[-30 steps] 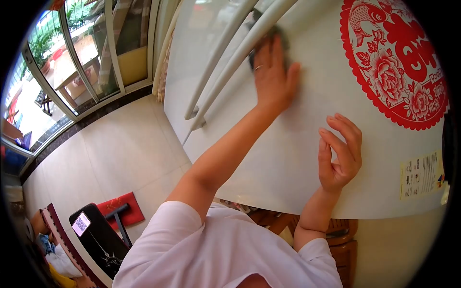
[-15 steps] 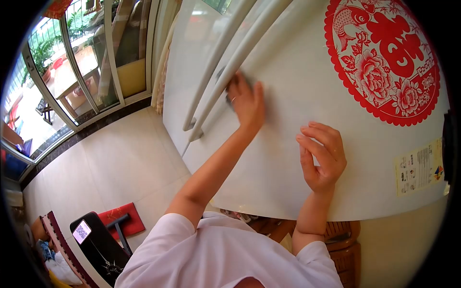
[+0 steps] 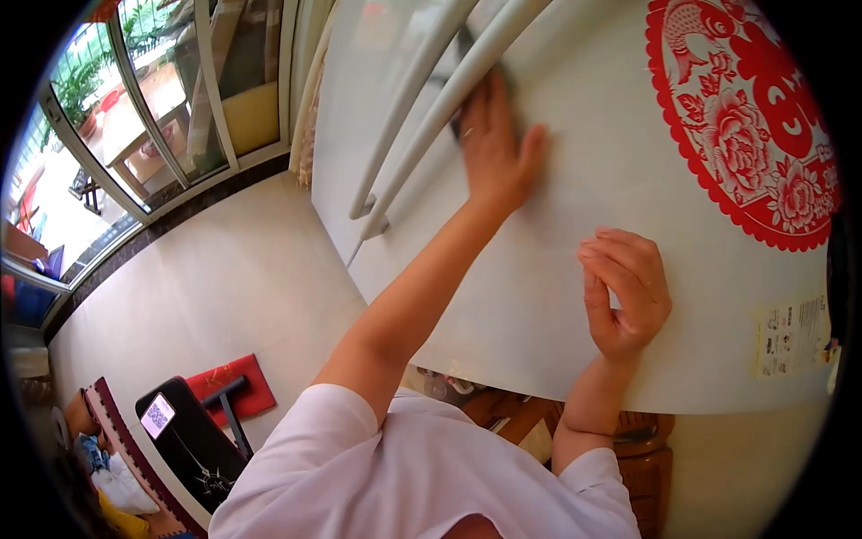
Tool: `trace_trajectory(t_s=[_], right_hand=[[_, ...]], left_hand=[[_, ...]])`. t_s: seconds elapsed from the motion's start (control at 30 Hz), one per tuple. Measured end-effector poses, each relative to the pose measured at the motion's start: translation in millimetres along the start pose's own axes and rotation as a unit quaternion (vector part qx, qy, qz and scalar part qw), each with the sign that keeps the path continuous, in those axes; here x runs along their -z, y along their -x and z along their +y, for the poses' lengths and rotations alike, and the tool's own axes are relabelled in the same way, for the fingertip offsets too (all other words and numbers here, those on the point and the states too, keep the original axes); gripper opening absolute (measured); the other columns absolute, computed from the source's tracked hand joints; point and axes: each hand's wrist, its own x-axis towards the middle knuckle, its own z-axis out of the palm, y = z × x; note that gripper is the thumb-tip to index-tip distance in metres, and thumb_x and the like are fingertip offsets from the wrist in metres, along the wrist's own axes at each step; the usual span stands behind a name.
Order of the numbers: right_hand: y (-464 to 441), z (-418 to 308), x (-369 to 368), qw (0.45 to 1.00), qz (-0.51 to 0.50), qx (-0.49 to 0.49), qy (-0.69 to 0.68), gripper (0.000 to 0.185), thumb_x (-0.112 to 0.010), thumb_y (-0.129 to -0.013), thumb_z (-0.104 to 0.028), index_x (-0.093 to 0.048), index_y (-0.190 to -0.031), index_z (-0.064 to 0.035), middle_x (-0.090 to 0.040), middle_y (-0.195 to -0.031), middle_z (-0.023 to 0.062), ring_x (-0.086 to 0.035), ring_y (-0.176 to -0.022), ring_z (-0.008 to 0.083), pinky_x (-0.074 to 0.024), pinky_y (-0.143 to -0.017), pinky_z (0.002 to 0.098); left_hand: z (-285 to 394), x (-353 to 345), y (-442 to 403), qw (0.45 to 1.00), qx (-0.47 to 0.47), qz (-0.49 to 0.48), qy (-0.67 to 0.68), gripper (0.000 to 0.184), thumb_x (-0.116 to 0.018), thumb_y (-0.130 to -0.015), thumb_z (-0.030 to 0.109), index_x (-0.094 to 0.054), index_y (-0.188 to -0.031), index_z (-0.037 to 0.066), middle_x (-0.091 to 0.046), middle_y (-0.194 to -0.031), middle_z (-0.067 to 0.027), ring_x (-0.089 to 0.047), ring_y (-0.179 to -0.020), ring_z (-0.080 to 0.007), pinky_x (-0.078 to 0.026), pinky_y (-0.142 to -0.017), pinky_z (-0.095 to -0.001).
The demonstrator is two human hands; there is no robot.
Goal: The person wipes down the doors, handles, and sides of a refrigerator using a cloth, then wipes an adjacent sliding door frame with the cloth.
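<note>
At one o'clock, the left hand [image 3: 496,166] lay against a white door [image 3: 548,269], its fingers stretched out nearly straight and the thumb spread wide, flat over a dark cloth [image 3: 458,126] rather than closed round it. The cloth was under the fingers, its edges showing around the fingertips, and a part of it at their eleven o'clock ran behind the nearer of two long white handles [image 3: 431,126]. (A ring sat on one finger.) At three o'clock, the right hand [image 3: 628,292] was loosely curled, a gap left between fingers and thumb, with nothing visible in its hold; whether it touched the door could not be told. A red-and-white paper decoration [image 3: 741,148] was on the door at two o'clock. At eight o'clock, well apart from both hands, a red mat [image 3: 260,393] lay on the floor [image 3: 197,296].
</note>
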Motion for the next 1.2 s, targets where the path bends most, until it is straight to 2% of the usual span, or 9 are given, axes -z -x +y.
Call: trace_trajectory(t_s=[0.3,0.37,0.47,0.5,0.63,0.77,1.03,1.1,1.2], right_hand=[[1,0,-10,1.000,-0.022,0.012,0.011,0.022,-0.065,-0.069,0.008,-0.072,-0.086,-0.0040,-0.069,-0.085,0.0061,-0.065,-0.083,0.0255,-0.0549,-0.067,0.0314],[1,1,-10,0.999,-0.028,0.018,0.014,0.023,-0.065,-0.068,0.008,-0.072,-0.086,-0.0041,-0.069,-0.084,0.0061,-0.065,-0.083,0.0255,-0.0549,-0.067,0.0313],[2,-1,-12,0.999,-0.039,0.016,0.021,0.025,-0.065,-0.066,0.008,-0.072,-0.086,-0.0041,-0.069,-0.084,0.0060,-0.065,-0.082,0.0256,-0.0552,-0.066,0.0314],[1,-2,-12,0.999,-0.045,0.012,0.024,0.025,-0.064,-0.065,0.008,-0.072,-0.086,-0.0040,-0.069,-0.083,0.0059,-0.065,-0.081,0.0256,-0.0554,-0.065,0.0314],[2,2,-15,0.998,-0.059,0.011,0.009,0.025,-0.064,-0.065,0.008,-0.072,-0.085,-0.0036,-0.069,-0.083,0.0058,-0.065,-0.080,0.0257,-0.0559,-0.065,0.0316],[2,7,-21,0.997,-0.075,0.008,0.016,0.023,-0.064,-0.065,0.007,-0.071,-0.084,-0.0027,-0.069,-0.083,0.0059,-0.065,-0.079,0.0258,-0.0563,-0.065,0.0316],[2,12,-31,0.994,-0.101,0.010,0.027,0.023,-0.064,-0.065,0.006,-0.072,-0.085,-0.0024,-0.068,-0.082,0.0066,-0.065,-0.077,0.0263,-0.0564,-0.064,0.0319],[2,10,-33,0.992,-0.120,0.002,0.028,0.024,-0.064,-0.064,0.006,-0.072,-0.085,-0.0027,-0.068,-0.081,0.0061,-0.065,-0.077,0.0260,-0.0563,-0.064,0.0317],[3,11,-34,0.991,-0.132,-0.001,0.032,0.024,-0.064,-0.064,0.006,-0.072,-0.085,-0.0035,-0.068,-0.081,0.0054,-0.065,-0.077,0.0252,-0.0558,-0.063,0.0315]], left_hand=[[-173,20,153,0.933,0.359,0.010,-0.011,0.068,-0.037,-0.100,0.041,-0.024,-0.147,-0.006,-0.021,-0.153,-0.0269,-0.016,-0.143,-0.0412,-0.018,-0.115,-0.0429],[-222,18,181,0.853,0.503,0.078,0.116,0.067,-0.036,-0.100,0.043,-0.027,-0.145,-0.006,-0.023,-0.152,-0.0264,-0.019,-0.142,-0.0393,-0.018,-0.115,-0.0428],[-246,-5,198,0.909,0.411,0.054,0.040,0.065,-0.039,-0.100,0.040,-0.027,-0.146,-0.004,-0.023,-0.153,-0.0246,-0.022,-0.140,-0.0382,-0.018,-0.115,-0.0421],[-166,19,160,0.900,0.413,0.078,0.117,0.064,-0.042,-0.099,0.036,-0.026,-0.148,-0.002,-0.023,-0.153,-0.0240,-0.022,-0.140,-0.0385,-0.017,-0.116,-0.0412],[-71,28,110,0.981,0.180,-0.041,0.060,0.066,-0.044,-0.093,0.026,-0.022,-0.149,-0.001,-0.017,-0.154,-0.0257,-0.015,-0.143,-0.0402,-0.013,-0.116,-0.0454],[-95,26,116,0.992,0.109,-0.026,0.053,0.066,-0.042,-0.093,0.026,-0.022,-0.148,-0.005,-0.020,-0.153,-0.0260,-0.015,-0.142,-0.0423,-0.012,-0.116,-0.0470],[-203,27,186,0.924,0.378,0.052,-0.023,0.059,-0.043,-0.090,0.023,-0.036,-0.143,-0.004,-0.025,-0.150,-0.0264,-0.023,-0.137,-0.0429,-0.018,-0.113,-0.0471],[-207,36,189,0.868,0.488,0.019,-0.091,0.059,-0.046,-0.087,0.017,-0.039,-0.142,0.000,-0.031,-0.144,-0.0253,-0.031,-0.131,-0.0416,-0.022,-0.111,-0.0448],[-222,36,192,0.866,0.468,0.008,-0.174,0.059,-0.047,-0.083,0.010,-0.042,-0.142,0.005,-0.034,-0.140,-0.0227,-0.036,-0.126,-0.0397,-0.026,-0.109,-0.0434]])
